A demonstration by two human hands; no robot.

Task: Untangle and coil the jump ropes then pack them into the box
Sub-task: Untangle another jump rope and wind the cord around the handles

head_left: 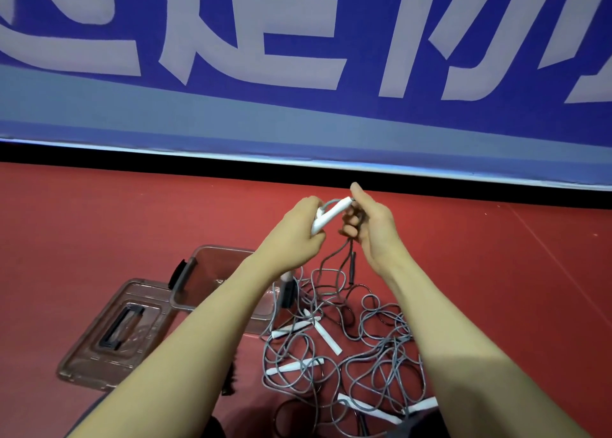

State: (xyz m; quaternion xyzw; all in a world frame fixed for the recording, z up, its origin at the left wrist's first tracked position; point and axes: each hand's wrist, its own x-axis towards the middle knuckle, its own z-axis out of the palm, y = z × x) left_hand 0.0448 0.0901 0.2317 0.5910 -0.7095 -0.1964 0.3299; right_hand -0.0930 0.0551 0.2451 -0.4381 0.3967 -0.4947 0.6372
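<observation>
The left forearm crosses in front of the clear plastic storage box with dark latches (212, 262), hiding its near right corner and most of the inside, so what it contains cannot be told. The curled fingers (347, 228) of the right hand (374, 228) cover the stretch of grey cord passing through them, and how they pinch it is unclear. The left hand (298, 228) wraps the lower end of a white plastic rope handle (331, 213). Below the fingers, the grey tangle of jump ropes (347, 348) overlaps too tightly to count separate ropes, and its near part runs behind the right forearm and dark clothing. The blue banner's large white characters (265, 26) are cut off by the top edge.
</observation>
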